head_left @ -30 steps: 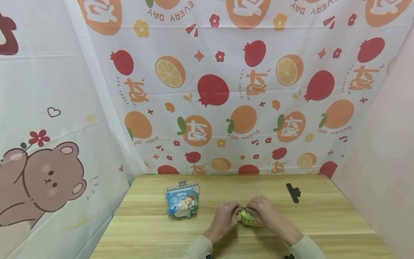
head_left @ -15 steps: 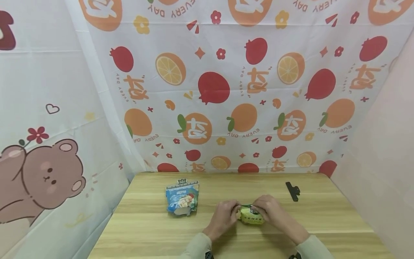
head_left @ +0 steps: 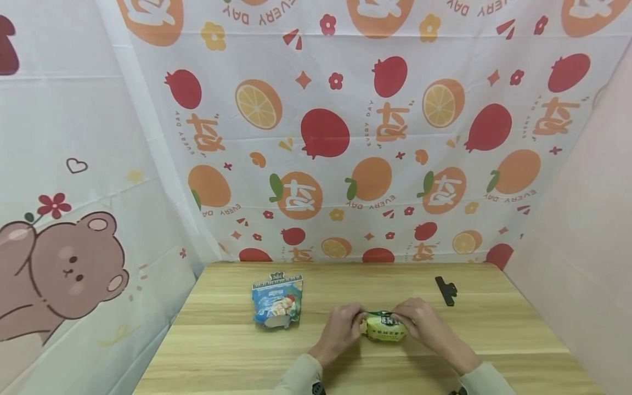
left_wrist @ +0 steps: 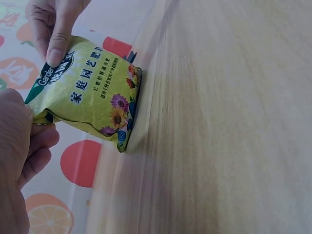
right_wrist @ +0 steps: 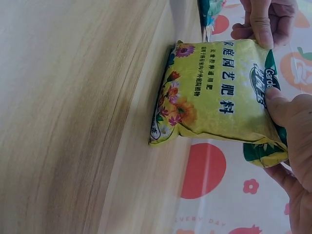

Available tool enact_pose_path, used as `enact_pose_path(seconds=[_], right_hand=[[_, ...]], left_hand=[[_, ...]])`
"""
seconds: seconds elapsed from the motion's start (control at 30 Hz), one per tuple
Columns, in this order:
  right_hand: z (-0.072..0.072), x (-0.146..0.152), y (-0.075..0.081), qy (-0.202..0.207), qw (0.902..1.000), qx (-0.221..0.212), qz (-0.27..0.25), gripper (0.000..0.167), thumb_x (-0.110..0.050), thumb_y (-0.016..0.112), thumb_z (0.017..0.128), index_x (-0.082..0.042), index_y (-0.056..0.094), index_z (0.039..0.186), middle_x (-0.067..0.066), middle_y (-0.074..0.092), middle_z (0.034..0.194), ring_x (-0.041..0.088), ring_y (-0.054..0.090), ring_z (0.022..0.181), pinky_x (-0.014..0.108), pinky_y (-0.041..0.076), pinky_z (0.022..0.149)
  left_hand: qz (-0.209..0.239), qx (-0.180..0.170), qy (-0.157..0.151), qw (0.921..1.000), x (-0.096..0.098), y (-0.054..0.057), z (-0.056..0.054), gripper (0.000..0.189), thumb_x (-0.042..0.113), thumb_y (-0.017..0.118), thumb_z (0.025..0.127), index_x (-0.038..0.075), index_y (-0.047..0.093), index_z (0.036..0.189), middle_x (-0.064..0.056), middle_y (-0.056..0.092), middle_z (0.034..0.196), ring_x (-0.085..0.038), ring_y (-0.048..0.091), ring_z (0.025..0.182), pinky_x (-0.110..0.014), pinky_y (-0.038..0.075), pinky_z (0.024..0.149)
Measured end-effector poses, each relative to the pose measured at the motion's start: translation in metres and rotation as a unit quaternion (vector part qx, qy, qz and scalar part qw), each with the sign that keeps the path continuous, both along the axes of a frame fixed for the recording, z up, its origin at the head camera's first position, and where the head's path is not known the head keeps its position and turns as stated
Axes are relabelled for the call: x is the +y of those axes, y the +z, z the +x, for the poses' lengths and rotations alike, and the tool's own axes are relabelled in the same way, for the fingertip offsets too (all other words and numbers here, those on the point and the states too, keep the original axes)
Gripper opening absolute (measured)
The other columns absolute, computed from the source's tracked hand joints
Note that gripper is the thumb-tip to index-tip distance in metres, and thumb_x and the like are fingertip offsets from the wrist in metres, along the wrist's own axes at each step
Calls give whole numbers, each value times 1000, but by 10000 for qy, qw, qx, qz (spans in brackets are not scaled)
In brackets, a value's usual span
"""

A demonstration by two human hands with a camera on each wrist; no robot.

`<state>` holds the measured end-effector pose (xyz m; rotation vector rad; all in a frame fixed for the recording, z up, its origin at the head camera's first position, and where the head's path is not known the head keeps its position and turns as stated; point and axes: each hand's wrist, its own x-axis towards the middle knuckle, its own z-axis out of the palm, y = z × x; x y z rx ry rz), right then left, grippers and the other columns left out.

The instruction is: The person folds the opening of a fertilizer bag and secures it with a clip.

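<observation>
A yellow-green fertilizer bag (head_left: 385, 331) with a dark green top band stands upright on the table, its bottom edge on the wood. Printed flowers run along its lower front, plain in the left wrist view on the bag (left_wrist: 95, 92). My left hand (head_left: 340, 330) pinches one top corner between thumb and fingers. At the top edge's other end, my right hand (head_left: 425, 325) pinches the band, with the thumb (right_wrist: 278, 105) on the printed side. The top edge is drawn out between the two hands. Whether the bag's mouth is open or folded I cannot tell.
On the wooden table (head_left: 222, 351) at the left lies a blue food bag (head_left: 278, 307) with a clip along its top. A black clip (head_left: 446, 291) lies at the back right. Fruit-printed cloth (head_left: 365, 137) hangs behind the table.
My right hand has moved right along the fertilizer bag's top edge, away from the left hand. The bag has turned and spread, so more of its front shows. My left hand stays nearly in place.
</observation>
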<state>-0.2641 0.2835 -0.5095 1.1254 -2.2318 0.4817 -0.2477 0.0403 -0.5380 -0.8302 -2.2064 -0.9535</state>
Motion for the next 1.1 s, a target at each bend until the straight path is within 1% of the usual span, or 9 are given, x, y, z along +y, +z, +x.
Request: enact_pose_path(seconds=[0.13, 0.27, 0.43, 0.6, 0.7, 0.83, 0.97, 1.1], right_hand=[[0, 2, 0, -3, 9999, 26, -111, 13, -9, 84, 78, -16, 78, 87, -6, 78, 85, 7, 71, 78, 25, 60, 74], [0, 6, -1, -9, 9997, 47, -224, 15, -7, 85, 77, -16, 78, 87, -6, 78, 85, 7, 71, 77, 25, 60, 74], [2, 12, -4, -27, 9993, -72, -360, 16, -7, 84, 78, -17, 79, 88, -7, 78, 86, 6, 71, 78, 28, 61, 75], [4, 18, -7, -208, 9990, -125, -376, 17, -9, 84, 79, -17, 79, 92, -5, 79, 89, 10, 73, 80, 29, 62, 75], [5, 21, -9, -319, 9983, -102, -467, 18, -9, 84, 78, -18, 79, 92, -5, 79, 89, 11, 74, 80, 28, 62, 74], [8, 23, -11, -413, 9973, -76, -606, 20, -9, 85, 77, -19, 79, 93, -5, 79, 89, 9, 74, 79, 25, 61, 75], [10, 25, -12, -331, 9955, -125, -878, 22, -4, 87, 74, -17, 80, 90, -4, 79, 86, 10, 74, 75, 17, 58, 72], [10, 27, -13, -256, 9936, -242, -1073, 19, 0, 86, 73, -14, 80, 84, 0, 79, 82, 8, 73, 70, 10, 55, 67]], left_hand=[[-15, -5, -1, 10000, 1, 1, 0, 8, 4, 69, 95, 8, 71, 88, -3, 75, 76, -8, 67, 62, -5, 47, 59], [-17, -48, -25, 10000, 1, 2, 1, 8, 4, 68, 95, 9, 71, 89, -3, 75, 76, -6, 66, 63, -5, 47, 59], [35, -122, -93, 9999, 1, 2, 2, 8, 3, 68, 95, 9, 71, 89, -4, 75, 76, -2, 63, 63, -4, 46, 59], [49, -107, -89, 9999, 0, -1, 1, 9, 3, 68, 95, 9, 71, 89, -3, 74, 75, 2, 59, 64, -4, 46, 59], [36, -130, -100, 9999, -1, -1, 1, 8, 4, 68, 95, 9, 71, 89, -2, 74, 75, 4, 57, 63, -3, 44, 58], [74, -116, -129, 9998, -1, 0, 3, 9, 3, 68, 94, 9, 70, 88, -3, 74, 74, 5, 56, 63, -3, 43, 57], [119, -57, -208, 9997, -1, 1, 4, 10, 2, 68, 94, 8, 70, 87, -4, 74, 73, 4, 55, 62, -3, 43, 56], [142, -50, -239, 9996, 0, 1, 3, 10, 2, 68, 94, 8, 70, 87, -5, 74, 72, 5, 54, 61, -3, 42, 56]])
